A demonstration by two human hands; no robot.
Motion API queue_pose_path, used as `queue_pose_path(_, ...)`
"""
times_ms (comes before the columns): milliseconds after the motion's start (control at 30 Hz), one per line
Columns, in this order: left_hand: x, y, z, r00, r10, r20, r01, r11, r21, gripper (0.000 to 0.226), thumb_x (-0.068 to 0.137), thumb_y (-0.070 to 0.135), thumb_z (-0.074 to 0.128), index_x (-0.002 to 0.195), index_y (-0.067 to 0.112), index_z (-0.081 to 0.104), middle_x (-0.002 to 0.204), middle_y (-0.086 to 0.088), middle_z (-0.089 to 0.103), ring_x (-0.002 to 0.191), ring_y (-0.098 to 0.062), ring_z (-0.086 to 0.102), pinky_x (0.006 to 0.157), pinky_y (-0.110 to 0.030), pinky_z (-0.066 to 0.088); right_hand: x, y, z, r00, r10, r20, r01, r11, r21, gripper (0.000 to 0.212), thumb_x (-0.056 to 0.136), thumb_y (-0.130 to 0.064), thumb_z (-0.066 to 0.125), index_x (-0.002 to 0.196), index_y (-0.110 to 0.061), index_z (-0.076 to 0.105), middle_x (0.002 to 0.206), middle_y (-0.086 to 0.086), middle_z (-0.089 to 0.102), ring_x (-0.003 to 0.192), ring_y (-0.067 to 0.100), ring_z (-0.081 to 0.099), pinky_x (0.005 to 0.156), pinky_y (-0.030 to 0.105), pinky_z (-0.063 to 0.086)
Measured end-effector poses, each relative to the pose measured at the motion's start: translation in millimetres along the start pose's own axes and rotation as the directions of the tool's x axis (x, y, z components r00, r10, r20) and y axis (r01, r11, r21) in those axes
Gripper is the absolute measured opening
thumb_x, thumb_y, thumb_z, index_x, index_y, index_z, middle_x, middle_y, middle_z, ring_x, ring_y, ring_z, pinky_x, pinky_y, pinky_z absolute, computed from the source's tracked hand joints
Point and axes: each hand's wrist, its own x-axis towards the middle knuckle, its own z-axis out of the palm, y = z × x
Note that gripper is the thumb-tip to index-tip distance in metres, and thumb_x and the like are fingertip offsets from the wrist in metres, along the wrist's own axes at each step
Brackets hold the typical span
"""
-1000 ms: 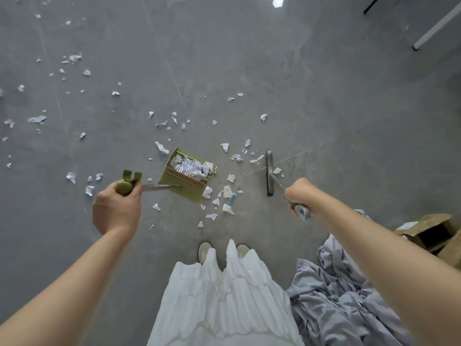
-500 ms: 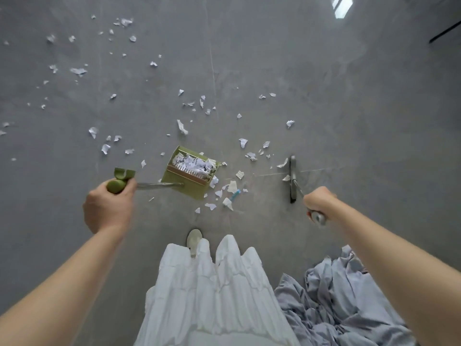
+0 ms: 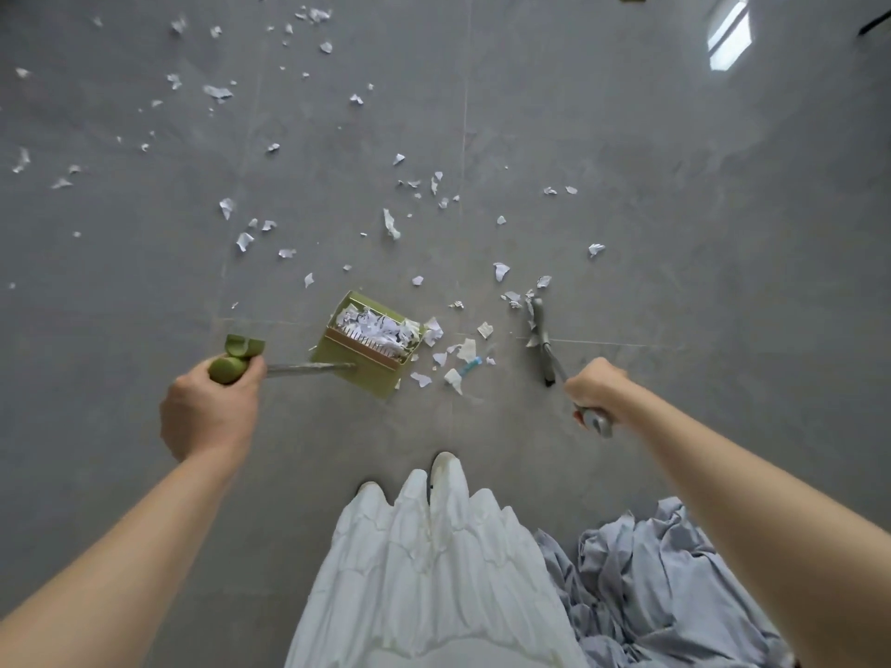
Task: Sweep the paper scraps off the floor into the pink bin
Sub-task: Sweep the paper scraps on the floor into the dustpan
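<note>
Left hand (image 3: 212, 407) grips the green dustpan (image 3: 366, 349) handle, pan on the floor (image 3: 675, 233) half full of paper scraps (image 3: 381, 330). Right hand (image 3: 595, 385) holds the broom (image 3: 542, 339), with more scraps all around. No readable writing anywhere.

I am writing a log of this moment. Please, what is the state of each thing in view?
Dustpan: on the floor, partly filled with scraps.
Broom: head on the floor, right of the dustpan.
Scraps: many scattered on the floor.
Left hand: grips the dustpan handle.
Right hand: grips the broom handle.
Grey cloth: crumpled on the floor.
Pink bin: not in view.
</note>
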Motion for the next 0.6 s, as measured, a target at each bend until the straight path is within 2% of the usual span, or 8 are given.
queue_pose_path(67, 0.4, -16.7, -8.8, 1.000, 0.008, -0.003, -0.008, 1.000, 0.002, 0.035, 0.083, 0.042, 0.071, 0.088, 0.008, 0.069, 0.084, -0.026, 0.063, 0.078, -0.042, 0.055, 0.065, -0.036, 0.035, -11.6, -9.2, 11.1, 1.000, -0.026, 0.015, 0.027, 0.999, -0.036, 0.022, 0.089, -0.004, 0.040, 0.074, -0.002, 0.057, 0.060, 0.011, 0.058, 0.029, 0.015, 0.048, 0.027, 0.011, 0.029)
queue_pose_path(133, 2.4, -33.0, -15.6, 1.000, 0.024, 0.004, -0.024, 1.000, 0.002, 0.035, 0.083, 0.043, 0.072, 0.091, 0.008, 0.071, 0.086, -0.027, 0.065, 0.082, -0.045, 0.058, 0.065, -0.036, 0.036, -20.0, -16.9, 24.7, 0.999, -0.043, 0.032, 0.044, 0.998, -0.040, 0.022, 0.089, -0.003, 0.040, 0.072, -0.001, 0.056, 0.068, 0.014, 0.060, 0.026, 0.015, 0.048, 0.029, 0.012, 0.033)
queue_pose_path(233, 6.8, -56.7, -25.7, 0.999, 0.044, 0.013, -0.044, 0.999, 0.005, 0.035, 0.083, 0.043, 0.072, 0.093, 0.009, 0.073, 0.088, -0.027, 0.066, 0.083, -0.045, 0.059, 0.064, -0.036, 0.037, -34.5, -27.2, 47.8, 0.998, -0.062, 0.032, 0.063, 0.997, -0.035, 0.021, 0.087, -0.002, 0.040, 0.071, 0.000, 0.053, 0.069, 0.017, 0.058, 0.040, 0.021, 0.055, 0.041, 0.023, 0.046)
queue_pose_path(300, 10.4, -73.8, -34.5, 0.998, 0.056, 0.023, -0.057, 0.998, 0.009, 0.034, 0.083, 0.042, 0.073, 0.094, 0.009, 0.073, 0.088, -0.026, 0.067, 0.082, -0.045, 0.060, 0.064, -0.035, 0.036, -46.8, -34.7, 65.5, 0.996, -0.075, 0.048, 0.076, 0.997, -0.019, 0.019, 0.087, -0.001, 0.039, 0.073, 0.002, 0.051, 0.068, 0.017, 0.054, 0.047, 0.025, 0.057, 0.048, 0.031, 0.049)
queue_pose_path(433, 18.5, -104.9, -50.4, 0.996, 0.078, 0.051, -0.079, 0.997, 0.015, 0.033, 0.082, 0.041, 0.074, 0.094, 0.011, 0.074, 0.085, -0.024, 0.067, 0.075, -0.040, 0.056, 0.064, -0.035, 0.037, -68.8, -47.4, 98.7, 0.993, -0.088, 0.073, 0.089, 0.996, -0.005, 0.018, 0.086, 0.000, 0.037, 0.076, 0.003, 0.051, 0.071, 0.016, 0.053, 0.047, 0.025, 0.056, 0.047, 0.030, 0.048)
queue_pose_path(533, 26.1, -126.5, -61.6, 0.994, 0.089, 0.070, -0.092, 0.995, 0.039, 0.033, 0.081, 0.041, 0.075, 0.097, 0.013, 0.075, 0.088, -0.023, 0.069, 0.081, -0.044, 0.061, 0.064, -0.038, 0.043, -84.7, -59.0, 119.7, 0.992, -0.083, 0.095, 0.079, 0.996, 0.040, 0.017, 0.086, 0.001, 0.036, 0.078, 0.003, 0.051, 0.072, 0.016, 0.051, 0.054, 0.029, 0.057, 0.054, 0.032, 0.048)
queue_pose_path(600, 30.5, -139.1, -68.7, 0.992, 0.100, 0.082, -0.105, 0.993, 0.056, 0.033, 0.080, 0.041, 0.076, 0.098, 0.014, 0.075, 0.090, -0.023, 0.070, 0.083, -0.044, 0.062, 0.065, -0.039, 0.044, -94.4, -67.3, 130.4, 0.990, -0.078, 0.119, 0.068, 0.994, 0.083, 0.016, 0.086, 0.001, 0.035, 0.077, 0.002, 0.049, 0.074, 0.016, 0.051, 0.053, 0.027, 0.054, 0.051, 0.030, 0.045)
